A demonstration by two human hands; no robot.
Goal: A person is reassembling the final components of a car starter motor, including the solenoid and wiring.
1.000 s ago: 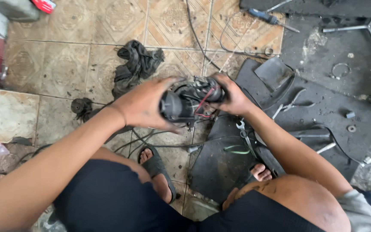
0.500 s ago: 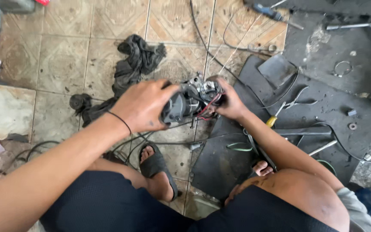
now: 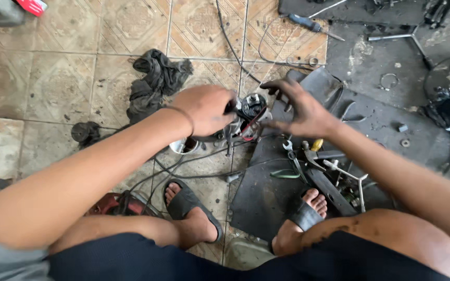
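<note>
Grease-black and wired in red, a small round metal motor part [image 3: 248,112] is being gripped by the left hand [image 3: 204,110] above the tiled floor [image 3: 69,67], near the dark mat's [image 3: 266,198] edge. The right hand [image 3: 300,106] is hovering just beside it, fingers spread and holding nothing; judging by the loose wires, the work is looking unfinished.

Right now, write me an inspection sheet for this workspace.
Surface: patterned tiled floor, stained; dark mat on the right.
Job's things: greasy black motor part with red wiring, held above the floor.
Clutter: dark rag, pliers, blue-handled screwdriver, small cup.
Grippers: left hand clasps the part; right hand open, fingers spread beside it.
Cables: black cable trails across the tiles.
Surroundings: person's sandalled feet, metal ring on dark ground.
</note>
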